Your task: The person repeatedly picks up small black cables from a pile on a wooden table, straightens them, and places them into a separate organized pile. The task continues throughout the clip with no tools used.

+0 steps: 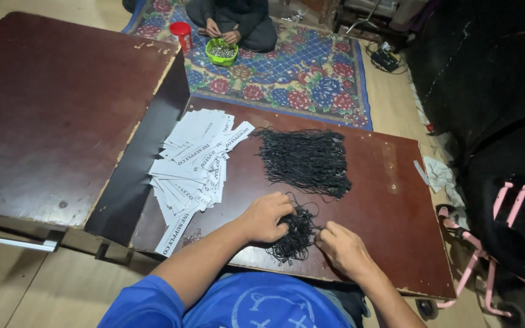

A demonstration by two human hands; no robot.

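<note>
While the left hand presses on a small cord bundle, the right hand pinches its strands; paper tags lie on the surface.

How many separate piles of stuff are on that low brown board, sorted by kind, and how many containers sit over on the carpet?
Piles of black cord: 2, a big one and a small one under the hands
Heaps of white paper tags: 1
Green bowls: 1
Red cups: 1
Total: 5
</note>
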